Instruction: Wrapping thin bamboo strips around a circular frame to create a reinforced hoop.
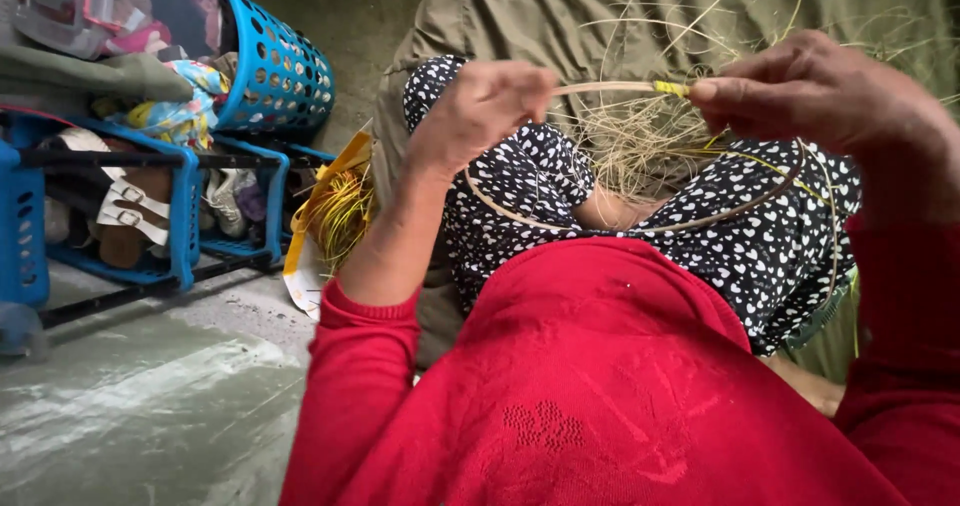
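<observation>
Underneath everything, an olive cloth (520,16) covers the ground, and the person sits on it in a red sweater (600,386) and a black skirt with white hearts (760,256). Off its left edge stand a blue shoe rack (185,216) and a tipped blue basket (275,66). A heap of loose dry fibre (640,141) lies on the lap, with a yellow strand bundle (340,216) at the cloth's left edge.

A thin cane hoop (540,221) curves across the lap and up between the hands. The left hand (480,111) is curled shut around its pale end; the right hand (810,91) pinches the yellow-wrapped section (672,88) between thumb and forefinger.

As a judgement, the springy cane could slip from the pinch and loosen the yellow wrap, or snag stray fibres. The hoop's near side is hidden by the sweater, and the left fingertips cannot be seen.
</observation>
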